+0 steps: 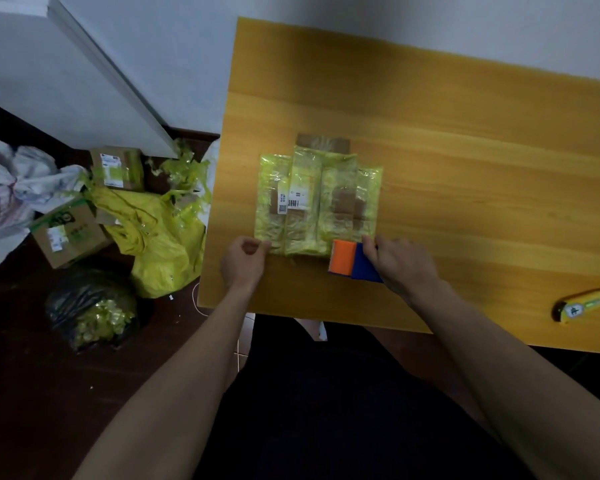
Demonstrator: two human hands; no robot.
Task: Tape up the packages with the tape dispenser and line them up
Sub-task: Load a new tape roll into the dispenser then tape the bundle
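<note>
gripping a boxy orange-blue tape dispenser (355, 260), right hand (400, 263); left hand (245, 261) pinching crinkly yellow-taped packages (317, 202)

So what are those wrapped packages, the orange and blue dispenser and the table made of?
The packages look like brown cardboard under glossy yellow-green plastic tape: brown patches show through, and the wrap wrinkles and shines. The tape dispenser, gripped by the right hand, seems to be matte moulded plastic, flatly coloured. The table shows wood grain with a smooth finish; solid wood or laminate, I cannot tell.
</note>
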